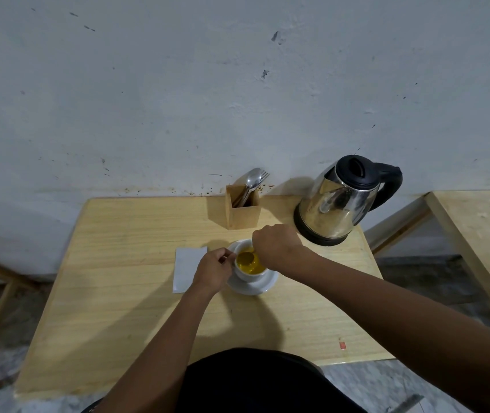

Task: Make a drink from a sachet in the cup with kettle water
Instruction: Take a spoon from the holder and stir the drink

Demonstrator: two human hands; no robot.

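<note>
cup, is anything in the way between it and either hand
Nothing visible does. Both hands are at the cup: the left hand pinches a spoon dipped in the yellow drink, and the right hand sits over the far rim, its grip hidden.

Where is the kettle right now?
In the head view, the kettle stands on its base at the table's far right corner by the wall, right of the cutlery holder and just beyond the right hand at the cup.
</note>
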